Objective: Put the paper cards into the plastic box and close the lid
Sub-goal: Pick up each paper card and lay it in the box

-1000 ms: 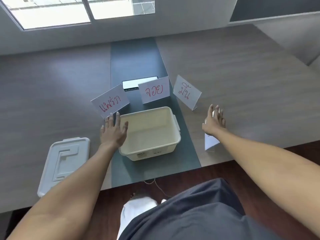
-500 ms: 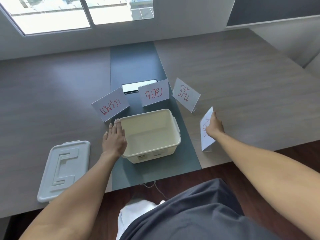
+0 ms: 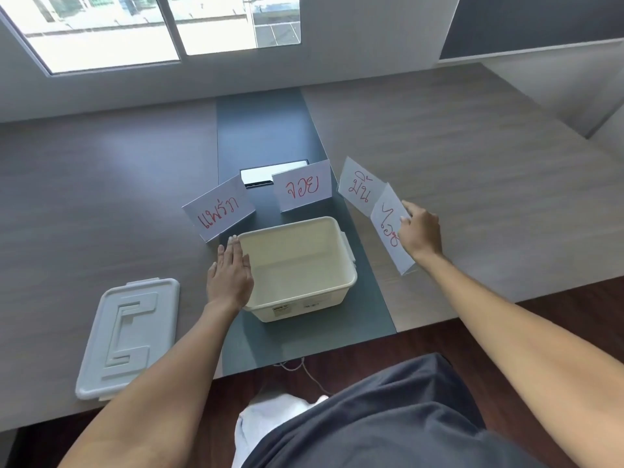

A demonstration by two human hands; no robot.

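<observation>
Pale grey plastic forms the lid (image 3: 126, 337), which lies flat on the wood-grain tabletop (image 3: 101, 204), well to the left of the left hand (image 3: 229, 278) and apart from it. The cream plastic box (image 3: 299, 268) sits on the dark centre strip (image 3: 266, 130) of the tabletop with its top uncovered; its inside shows only bare walls and floor, with no card in it.

The left grip is spread flat, fingers straight and close together, palm down against the box's left rim, closing on nothing. The left forearm runs up from the lower left of the view, the wrist straight.

Beyond the left grip, just past its fingertips, a folded paper card with red writing (image 3: 219, 212) stands on the tabletop. To the right of that one, behind the box's far wall, a second red-lettered card (image 3: 302, 189) stands in front of a small dark rectangular panel (image 3: 261, 173) set into the strip. A third card (image 3: 358, 187) stands further right, just left of and beyond the right grip.

The right hand (image 3: 420, 233) has its grip closed on a fourth folded card (image 3: 388, 228), the thumb on the lettered face and the fingers behind. This card is tilted, its long edge running away from the person, and its top overlaps the third card in the view; whether its lower corner touches the tabletop cannot be told. The right arm reaches in from the lower right, extended, the wrist bent slightly inward.
</observation>
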